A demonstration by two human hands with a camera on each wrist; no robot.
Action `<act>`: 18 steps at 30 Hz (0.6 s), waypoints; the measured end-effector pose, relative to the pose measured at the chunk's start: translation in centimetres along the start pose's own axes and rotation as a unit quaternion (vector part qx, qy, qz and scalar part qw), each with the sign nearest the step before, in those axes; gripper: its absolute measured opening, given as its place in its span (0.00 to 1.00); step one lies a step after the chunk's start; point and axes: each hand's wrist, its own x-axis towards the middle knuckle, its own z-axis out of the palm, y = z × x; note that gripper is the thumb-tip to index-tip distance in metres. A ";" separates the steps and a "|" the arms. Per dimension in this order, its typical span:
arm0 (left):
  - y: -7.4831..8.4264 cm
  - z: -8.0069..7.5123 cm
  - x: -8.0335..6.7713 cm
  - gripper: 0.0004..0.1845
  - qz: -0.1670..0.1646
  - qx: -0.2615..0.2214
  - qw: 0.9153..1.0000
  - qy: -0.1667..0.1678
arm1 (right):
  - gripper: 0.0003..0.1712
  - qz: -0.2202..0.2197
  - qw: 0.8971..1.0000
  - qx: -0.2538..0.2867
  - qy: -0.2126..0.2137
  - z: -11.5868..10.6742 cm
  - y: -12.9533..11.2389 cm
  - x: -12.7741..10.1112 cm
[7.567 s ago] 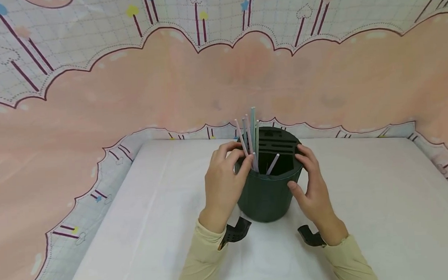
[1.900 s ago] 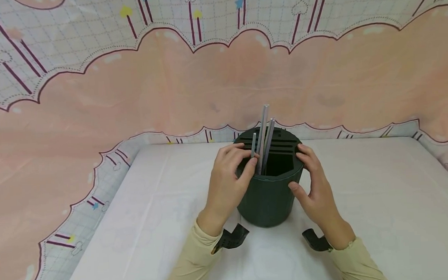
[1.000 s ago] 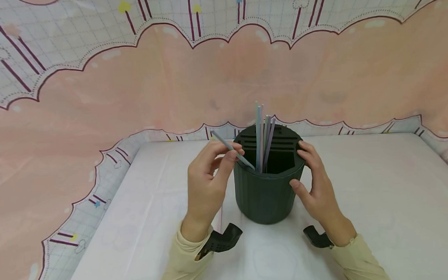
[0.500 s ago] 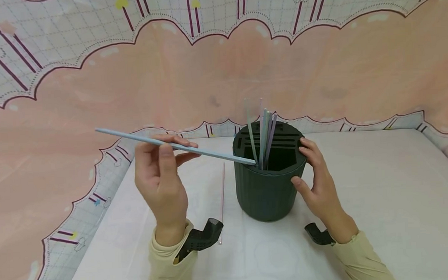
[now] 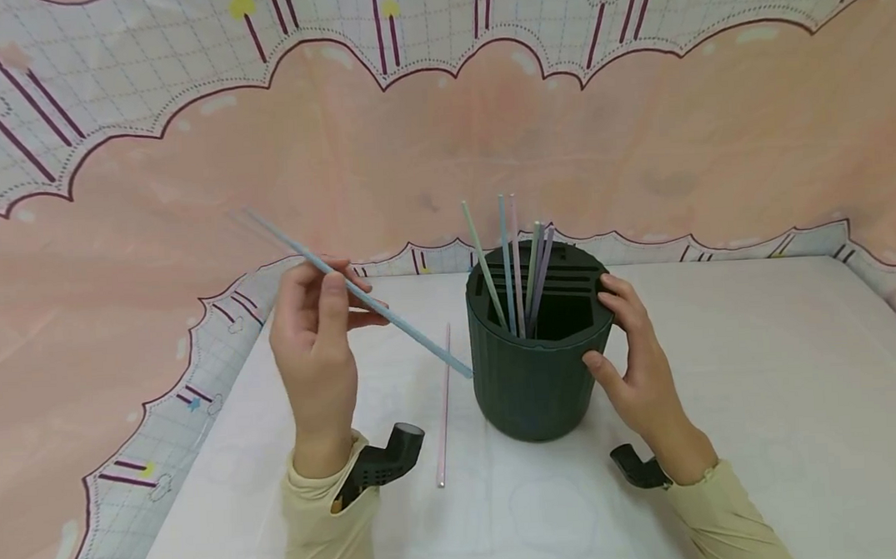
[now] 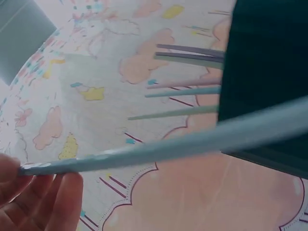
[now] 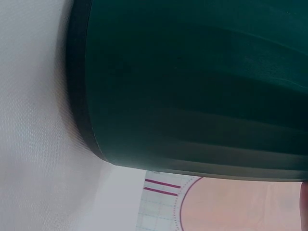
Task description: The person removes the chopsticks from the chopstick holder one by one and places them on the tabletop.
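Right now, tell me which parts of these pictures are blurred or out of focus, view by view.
Head view: sharp overall, but the blue stick in the left hand smears at its upper end. Left wrist view: that stick is soft and streaky, and the dark green holder is hazy. Right wrist view: the holder's wall fills the frame, its edges soft.

From my feed, a white table (image 5: 724, 401) sits boxed in by pink cloud-print backdrop (image 5: 412, 148), wrapping nine to three o'clock.
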 end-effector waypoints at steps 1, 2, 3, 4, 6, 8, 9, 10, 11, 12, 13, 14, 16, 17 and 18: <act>-0.4 0.0 -0.1 0.09 -0.005 0.030 0.999 -0.011 | 0.38 0.002 1.000 -0.001 -0.001 0.0 0.0 0.0; -0.8 0.1 -0.1 0.10 -0.008 0.057 0.998 -0.022 | 0.38 0.003 1.000 -0.001 -0.001 0.0 0.0 0.0; -1.3 0.1 -0.2 0.10 -0.009 0.089 0.995 -0.033 | 0.39 0.005 1.000 -0.002 -0.001 0.0 -0.1 0.0; -1.9 0.2 -0.3 0.10 -0.007 0.120 0.992 -0.045 | 0.39 0.005 1.000 -0.003 -0.001 -0.1 -0.1 0.0; -3.2 0.3 -0.3 0.10 -0.003 0.182 0.981 -0.072 | 0.39 0.006 1.000 -0.003 0.000 -0.1 -0.1 0.1; -4.5 0.4 -0.5 0.11 -0.002 0.247 0.964 -0.102 | 0.39 0.007 1.000 -0.002 -0.001 -0.2 -0.2 0.0; -5.1 0.5 -0.6 0.12 -0.005 0.278 0.953 -0.116 | 0.39 0.008 1.000 -0.002 -0.002 -0.2 -0.2 0.0; -5.7 0.5 -0.7 0.13 -0.012 0.306 0.943 -0.131 | 0.39 0.010 1.000 -0.002 -0.004 -0.2 -0.2 0.0; -6.2 0.6 -0.8 0.14 -0.021 0.329 0.933 -0.145 | 0.39 0.010 1.000 -0.001 -0.005 -0.2 -0.2 -0.1; -6.7 0.6 -0.9 0.15 -0.035 0.350 0.923 -0.159 | 0.39 0.011 1.000 -0.001 -0.006 -0.2 -0.2 -0.1; -7.2 0.7 -1.1 0.16 -0.051 0.365 0.914 -0.172 | 0.38 0.012 1.000 -0.001 -0.008 -0.2 -0.2 -0.1; -7.7 0.8 -1.2 0.17 -0.068 0.375 0.906 -0.184 | 0.38 0.012 1.000 -0.002 -0.008 -0.2 -0.3 -0.1; -8.4 1.0 -1.5 0.18 -0.099 0.390 0.893 -0.204 | 0.38 0.011 1.000 -0.003 -0.008 -0.2 -0.3 -0.1; -8.8 1.1 -1.6 0.18 -0.111 0.395 0.887 -0.211 | 0.38 0.010 1.000 -0.001 -0.008 -0.2 -0.3 0.0; -9.1 1.2 -1.7 0.19 -0.122 0.400 0.882 -0.217 | 0.38 0.008 1.000 0.000 -0.008 -0.2 -0.3 0.0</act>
